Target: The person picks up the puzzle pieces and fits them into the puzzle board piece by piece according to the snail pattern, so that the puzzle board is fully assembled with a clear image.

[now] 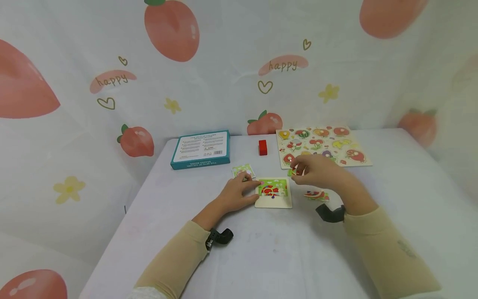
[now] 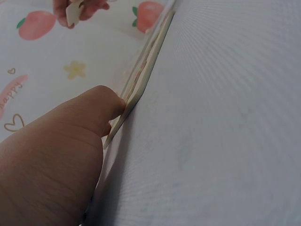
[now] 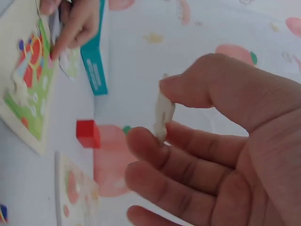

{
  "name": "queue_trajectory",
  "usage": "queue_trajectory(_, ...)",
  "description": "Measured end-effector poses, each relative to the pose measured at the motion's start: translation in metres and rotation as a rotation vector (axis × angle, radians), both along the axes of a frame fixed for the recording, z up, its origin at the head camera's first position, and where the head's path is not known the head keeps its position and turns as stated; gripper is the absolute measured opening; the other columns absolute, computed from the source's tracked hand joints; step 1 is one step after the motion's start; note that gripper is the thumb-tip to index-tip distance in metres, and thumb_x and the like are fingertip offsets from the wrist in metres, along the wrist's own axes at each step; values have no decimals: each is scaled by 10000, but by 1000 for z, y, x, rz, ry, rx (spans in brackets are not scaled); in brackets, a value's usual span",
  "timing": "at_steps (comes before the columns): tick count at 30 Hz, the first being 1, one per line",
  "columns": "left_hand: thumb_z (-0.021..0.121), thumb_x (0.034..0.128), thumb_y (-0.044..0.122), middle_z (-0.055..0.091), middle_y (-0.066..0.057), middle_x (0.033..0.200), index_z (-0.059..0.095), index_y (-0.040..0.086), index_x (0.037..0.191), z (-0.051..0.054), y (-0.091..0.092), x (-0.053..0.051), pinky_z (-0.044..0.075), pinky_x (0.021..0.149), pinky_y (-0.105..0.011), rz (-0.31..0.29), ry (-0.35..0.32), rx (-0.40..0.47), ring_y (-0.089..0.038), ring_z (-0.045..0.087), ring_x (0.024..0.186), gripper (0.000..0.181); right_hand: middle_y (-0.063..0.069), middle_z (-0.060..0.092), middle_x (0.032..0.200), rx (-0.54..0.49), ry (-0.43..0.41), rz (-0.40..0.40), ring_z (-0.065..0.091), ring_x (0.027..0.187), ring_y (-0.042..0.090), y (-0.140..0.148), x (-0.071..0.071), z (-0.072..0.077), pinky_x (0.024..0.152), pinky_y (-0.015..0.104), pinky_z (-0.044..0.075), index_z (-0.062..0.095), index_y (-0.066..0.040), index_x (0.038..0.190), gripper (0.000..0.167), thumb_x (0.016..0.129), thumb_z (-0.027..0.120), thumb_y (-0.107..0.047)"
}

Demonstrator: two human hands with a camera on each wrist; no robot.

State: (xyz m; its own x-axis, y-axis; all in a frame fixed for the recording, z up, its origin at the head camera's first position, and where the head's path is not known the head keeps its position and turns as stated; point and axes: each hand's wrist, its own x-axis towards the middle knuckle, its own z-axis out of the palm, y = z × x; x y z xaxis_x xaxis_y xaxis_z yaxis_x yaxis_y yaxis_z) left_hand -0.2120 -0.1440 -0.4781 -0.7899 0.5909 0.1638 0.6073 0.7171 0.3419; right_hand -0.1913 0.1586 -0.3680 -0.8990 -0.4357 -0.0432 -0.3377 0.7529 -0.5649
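Observation:
A small wooden puzzle tray (image 1: 273,202) lies on the table, its upper half filled with pieces showing a red and green picture. My left hand (image 1: 232,194) rests at its left side, thumb and index finger spread and touching the rim. In the left wrist view the thumb (image 2: 110,106) meets the tray's edge. Right of the tray and above the table, my right hand (image 1: 319,171) pinches a puzzle piece (image 3: 163,113) between thumb and fingertips. Only the pale back and edge of that piece show in the right wrist view. Several loose puzzle pieces (image 1: 317,195) lie below the right hand.
A small picture card (image 1: 243,169) lies just beyond the left hand. Farther back are a teal-edged box (image 1: 201,149), a red block (image 1: 263,147) and a fruit peg puzzle board (image 1: 324,145). A printed cloth (image 1: 220,91) hangs behind the table.

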Motion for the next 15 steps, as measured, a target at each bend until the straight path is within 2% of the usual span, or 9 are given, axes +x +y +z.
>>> queue_trajectory(11,698,958,404,487,11,1156,669,264,1389,-1,0,-1,403,742,-301,-5,9,2,-152,468,938,454,-16,696,944,12,97,112,616,790,145,-27,3,-11,688,314,517,705,-75,1240,373,908,775,-231)
queue_trajectory(15,702,954,405,481,21,1142,677,259,1380,-2,0,-1,402,734,-295,-15,22,10,-144,463,925,452,-30,680,944,29,93,127,603,822,155,-35,5,-16,705,313,514,711,-81,1238,377,901,794,-227)
